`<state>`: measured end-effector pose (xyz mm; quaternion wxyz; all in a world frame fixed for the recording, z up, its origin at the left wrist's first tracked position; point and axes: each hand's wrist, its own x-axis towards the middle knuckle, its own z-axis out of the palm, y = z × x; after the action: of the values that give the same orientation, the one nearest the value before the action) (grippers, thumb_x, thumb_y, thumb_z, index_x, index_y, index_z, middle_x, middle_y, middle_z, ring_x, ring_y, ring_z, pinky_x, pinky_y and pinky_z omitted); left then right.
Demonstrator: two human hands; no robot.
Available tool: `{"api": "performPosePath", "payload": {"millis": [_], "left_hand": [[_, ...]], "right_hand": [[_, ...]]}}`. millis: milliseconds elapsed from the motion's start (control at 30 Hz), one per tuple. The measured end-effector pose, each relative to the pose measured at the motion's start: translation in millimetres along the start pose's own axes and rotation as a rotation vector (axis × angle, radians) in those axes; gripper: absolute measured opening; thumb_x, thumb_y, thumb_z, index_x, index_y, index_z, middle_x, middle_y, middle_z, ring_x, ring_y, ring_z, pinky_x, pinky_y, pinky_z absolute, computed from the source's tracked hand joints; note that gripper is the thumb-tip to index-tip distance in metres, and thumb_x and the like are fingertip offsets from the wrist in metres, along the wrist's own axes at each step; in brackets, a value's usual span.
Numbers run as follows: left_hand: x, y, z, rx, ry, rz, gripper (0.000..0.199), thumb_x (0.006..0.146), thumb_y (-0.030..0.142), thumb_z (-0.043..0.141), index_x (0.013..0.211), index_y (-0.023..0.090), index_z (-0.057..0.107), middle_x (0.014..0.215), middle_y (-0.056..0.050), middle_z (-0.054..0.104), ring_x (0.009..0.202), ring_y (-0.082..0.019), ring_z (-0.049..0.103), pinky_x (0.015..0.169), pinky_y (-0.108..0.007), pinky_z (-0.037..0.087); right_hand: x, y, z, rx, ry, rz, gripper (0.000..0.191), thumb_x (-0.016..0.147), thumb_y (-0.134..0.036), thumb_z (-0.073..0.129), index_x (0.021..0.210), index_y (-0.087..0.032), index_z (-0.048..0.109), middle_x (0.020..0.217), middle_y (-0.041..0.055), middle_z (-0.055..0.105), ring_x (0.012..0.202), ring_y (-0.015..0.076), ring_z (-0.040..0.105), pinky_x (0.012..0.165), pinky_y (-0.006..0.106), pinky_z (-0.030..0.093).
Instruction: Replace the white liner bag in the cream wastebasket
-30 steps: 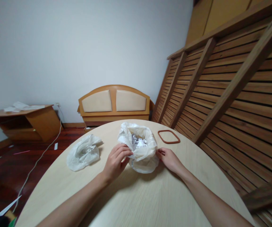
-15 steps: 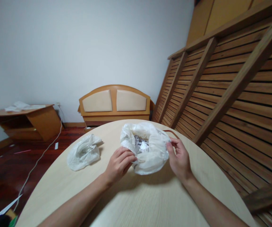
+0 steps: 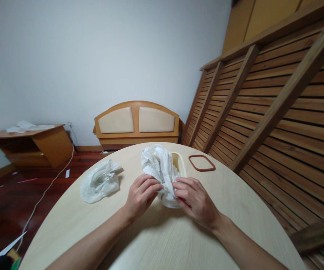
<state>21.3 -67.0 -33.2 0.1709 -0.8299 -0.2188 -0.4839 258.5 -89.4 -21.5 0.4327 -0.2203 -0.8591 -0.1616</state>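
A white plastic bag (image 3: 158, 161) is bunched over the left and near part of a cream-coloured bin (image 3: 181, 165), whose right rim now shows bare. My left hand (image 3: 143, 193) pinches the bag at its near left edge, fingers curled. From the right, my right hand (image 3: 194, 197) has its fingers closed on the gathered plastic near the middle. The crumpled paper inside is covered by the folded bag. A brown square ring (image 3: 202, 162) lies flat on the table beyond my right hand. Left of my left hand sits another crumpled white plastic bag (image 3: 101, 181).
Everything stands on a round pale wooden table (image 3: 176, 240). A slatted wooden frame (image 3: 263, 123) leans along the right side. Behind are a headboard (image 3: 136, 120) and, at the left, a low wooden cabinet (image 3: 49, 146). A white cable (image 3: 48, 182) runs over the dark floor.
My right hand has moved left, pulling the bag's right side off the bin's rim and over the middle. The brown ring and bin edge are uncovered. My left hand stays nearly in place.
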Motion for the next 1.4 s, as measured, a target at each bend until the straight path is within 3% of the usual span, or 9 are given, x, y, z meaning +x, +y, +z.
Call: {"api": "performPosePath", "payload": {"millis": [233,633,833,1067,1400], "left_hand": [[2.0,0.3,1.2,-0.004,0.02,-0.018,0.011,0.096,0.017,0.058,0.104,0.019,0.066,0.092,-0.005,0.075,0.089,-0.019,0.065,0.084,-0.034,0.053],[6.5,-2.3,-2.7,0.036,0.071,-0.046,0.019,0.094,0.011,0.061,0.111,0.019,0.066,0.098,-0.005,0.075,0.097,-0.019,0.065,0.087,-0.034,0.054],[4.6,-4.0,-0.4,0.037,0.011,-0.057,0.026,0.096,0.011,0.056,0.12,0.019,0.065,0.109,-0.007,0.073,0.106,-0.021,0.061,0.092,-0.036,0.056],[0.5,-8.7,2.9,0.058,-0.042,-0.103,0.04,0.098,0.011,0.052,0.135,0.022,0.057,0.121,-0.009,0.069,0.117,-0.023,0.056,0.097,-0.04,0.056],[-3.0,-16.8,5.0,0.056,-0.079,-0.135,0.048,0.099,0.01,0.047,0.145,0.027,0.048,0.132,-0.01,0.063,0.127,-0.024,0.053,0.101,-0.044,0.056]], "right_hand": [[-2.6,3.2,1.8,0.005,-0.039,-0.001,0.017,0.093,-0.009,0.056,0.104,-0.021,0.06,0.114,0.0061,0.073,0.119,0.0218,0.062,0.1,0.043,0.051],[-9.7,14.2,6.3,-0.07,-0.025,0.046,0.016,0.094,-0.009,0.057,0.104,-0.02,0.062,0.125,0.0096,0.07,0.13,0.027,0.055,0.102,0.048,0.054],[-13.0,16.9,8.4,-0.084,-0.029,0.071,0.015,0.095,-0.009,0.055,0.103,-0.019,0.061,0.132,0.012,0.066,0.136,0.0277,0.05,0.104,0.05,0.054],[-5.7,9.0,1.7,-0.052,0.048,0.015,0.015,0.094,-0.008,0.058,0.103,-0.018,0.061,0.123,0.0115,0.071,0.131,0.0248,0.055,0.102,0.046,0.054],[-5.3,1.9,0.5,0.057,-0.01,-0.113,0.013,0.098,-0.013,0.051,0.105,-0.021,0.059,0.112,0.0052,0.077,0.12,0.0189,0.063,0.103,0.041,0.051]]}}
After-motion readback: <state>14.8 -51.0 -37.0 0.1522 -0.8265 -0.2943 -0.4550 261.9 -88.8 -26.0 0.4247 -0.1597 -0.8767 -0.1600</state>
